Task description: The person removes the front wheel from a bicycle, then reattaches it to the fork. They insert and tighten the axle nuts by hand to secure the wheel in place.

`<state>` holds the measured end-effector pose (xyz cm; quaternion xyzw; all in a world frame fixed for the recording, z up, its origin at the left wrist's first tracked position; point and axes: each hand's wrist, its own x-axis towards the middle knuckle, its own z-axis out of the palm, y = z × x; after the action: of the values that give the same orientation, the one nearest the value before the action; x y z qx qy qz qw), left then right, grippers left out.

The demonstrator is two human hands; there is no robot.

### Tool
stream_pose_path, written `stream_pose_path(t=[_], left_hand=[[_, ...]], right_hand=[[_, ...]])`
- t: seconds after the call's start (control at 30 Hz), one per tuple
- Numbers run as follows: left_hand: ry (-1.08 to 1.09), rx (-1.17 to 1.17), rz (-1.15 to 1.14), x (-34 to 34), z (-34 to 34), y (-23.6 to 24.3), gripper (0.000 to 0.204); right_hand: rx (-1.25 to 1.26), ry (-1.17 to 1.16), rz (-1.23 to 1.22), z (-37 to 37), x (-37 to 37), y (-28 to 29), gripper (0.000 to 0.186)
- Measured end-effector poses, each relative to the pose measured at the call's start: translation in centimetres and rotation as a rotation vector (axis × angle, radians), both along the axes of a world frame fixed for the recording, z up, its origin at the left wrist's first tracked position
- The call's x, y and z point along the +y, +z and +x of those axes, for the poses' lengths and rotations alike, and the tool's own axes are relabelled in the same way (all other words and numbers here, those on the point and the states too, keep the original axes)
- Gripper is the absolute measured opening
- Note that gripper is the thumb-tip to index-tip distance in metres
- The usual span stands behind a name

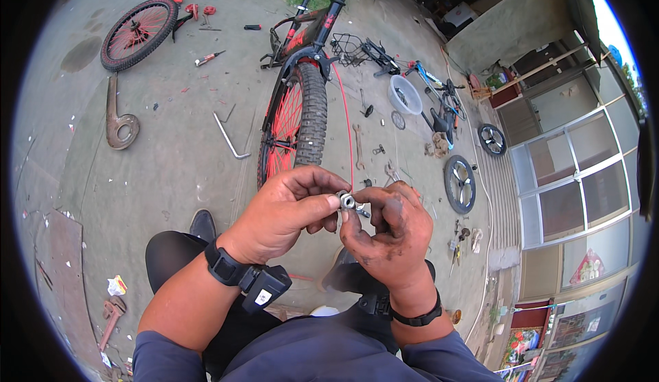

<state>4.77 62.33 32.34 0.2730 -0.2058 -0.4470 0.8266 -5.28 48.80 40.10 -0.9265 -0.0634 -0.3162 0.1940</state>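
Note:
Pinched between the thumb and fingers of my left hand (292, 210) is a small silver metal nut (347, 201) with a round hole. My right hand (395, 231) grips it from the other side, and another bit of metal shows beside its fingertips. A thin red cable (344, 118) runs down from the bicycle to just behind my fingertips; whether I touch it I cannot tell. Just beyond my hands stands the black and red bicycle frame (312, 35), with its knobby wheel (311, 118) pointing toward me.
Left on the concrete lie a detached red-spoked wheel (139, 33), a rusty metal part (118, 124), a hex key (230, 137) and a pipe wrench (111, 317). To the right are a spanner (358, 147), a plastic tub (405, 96), a small bicycle (443, 118) and loose wheels (460, 184).

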Motion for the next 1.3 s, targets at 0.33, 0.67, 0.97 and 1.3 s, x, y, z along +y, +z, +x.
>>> stream_pose_path(t=[0.33,0.67,0.97,1.3], left_hand=[[-0.078,0.19,-0.056,-0.3,-0.5,-0.5,0.022],[-0.103,0.252,-0.07,-1.0,-0.7,-0.7,0.022],[-0.108,0.053,0.144,-1.5,-1.4,-0.9,0.026],[0.063,-0.083,0.353,-1.5,-0.8,-0.9,0.024]], right_hand=[[0.056,0.004,0.135,-0.1,0.0,-0.7,0.027],[0.08,-0.005,0.154,-0.4,-0.8,-0.9,0.028],[0.157,-0.047,-0.192,-0.3,-2.5,-1.5,0.035],[0.173,0.006,-0.187,1.1,-3.4,-3.7,0.032]])
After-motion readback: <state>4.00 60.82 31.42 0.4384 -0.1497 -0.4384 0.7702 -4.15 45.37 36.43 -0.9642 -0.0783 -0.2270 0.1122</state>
